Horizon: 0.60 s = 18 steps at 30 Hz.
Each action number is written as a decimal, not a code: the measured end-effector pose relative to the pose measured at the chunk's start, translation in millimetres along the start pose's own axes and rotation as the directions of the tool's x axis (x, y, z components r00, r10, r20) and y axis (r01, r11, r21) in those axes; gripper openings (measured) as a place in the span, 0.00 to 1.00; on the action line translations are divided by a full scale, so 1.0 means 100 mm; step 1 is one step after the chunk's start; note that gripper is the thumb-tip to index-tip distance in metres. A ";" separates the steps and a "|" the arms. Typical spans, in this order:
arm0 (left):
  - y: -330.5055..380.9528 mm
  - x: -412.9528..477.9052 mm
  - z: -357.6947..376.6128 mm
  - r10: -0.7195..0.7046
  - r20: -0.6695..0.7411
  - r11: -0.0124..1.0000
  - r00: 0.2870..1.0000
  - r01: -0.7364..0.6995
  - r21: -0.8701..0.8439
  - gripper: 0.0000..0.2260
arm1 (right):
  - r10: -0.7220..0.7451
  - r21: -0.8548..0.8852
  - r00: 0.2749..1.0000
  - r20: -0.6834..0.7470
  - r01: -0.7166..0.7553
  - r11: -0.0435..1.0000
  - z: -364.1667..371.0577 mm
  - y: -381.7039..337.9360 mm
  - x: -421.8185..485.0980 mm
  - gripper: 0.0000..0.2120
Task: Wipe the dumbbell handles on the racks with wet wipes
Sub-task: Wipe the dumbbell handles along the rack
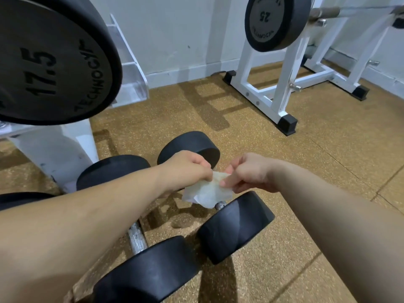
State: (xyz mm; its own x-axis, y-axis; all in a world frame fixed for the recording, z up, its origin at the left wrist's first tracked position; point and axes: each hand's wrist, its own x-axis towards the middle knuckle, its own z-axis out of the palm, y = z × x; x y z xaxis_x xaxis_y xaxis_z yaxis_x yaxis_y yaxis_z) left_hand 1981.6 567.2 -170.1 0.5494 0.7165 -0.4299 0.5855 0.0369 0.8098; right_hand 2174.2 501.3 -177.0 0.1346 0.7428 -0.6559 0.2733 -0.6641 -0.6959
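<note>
A crumpled wet wipe (pixel 206 191) is pinched from both sides: the left hand (pixel 188 169) is closed on its left edge, the right hand (pixel 249 171) is closed on its right edge with thumb and forefinger. It is held just above the handle (pixel 220 204) of a black dumbbell (pixel 235 226) lying on the speckled floor (pixel 306 171). A second dumbbell (pixel 148 267) is seen beside it, nearer the white rack (pixel 54 149).
</note>
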 end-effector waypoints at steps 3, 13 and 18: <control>-0.14 0.00 0.11 -0.069 -0.042 0.981 0.997 0.060 -0.185 0.07 | 0.000 0.028 0.998 -0.059 0.002 1.000 0.04 0.07 0.09 0.13; -0.76 0.36 0.49 -0.471 -0.116 0.820 0.874 0.386 -0.423 0.09 | 0.115 -0.080 0.983 -0.146 -0.127 0.989 0.34 0.15 0.57 0.09; -0.90 0.57 0.61 -0.560 -0.136 0.776 0.817 0.459 -0.433 0.15 | 0.121 0.079 0.968 -0.221 -0.106 0.991 0.28 0.22 0.73 0.07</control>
State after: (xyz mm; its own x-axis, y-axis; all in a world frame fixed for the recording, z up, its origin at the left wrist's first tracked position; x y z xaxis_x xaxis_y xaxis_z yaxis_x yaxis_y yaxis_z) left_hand 1996.4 562.4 -292.2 0.0402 0.6600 -0.7502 0.4486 0.6589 0.6038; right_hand 2163.7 538.2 -248.1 0.3740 0.6570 -0.6546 0.1816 -0.7440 -0.6430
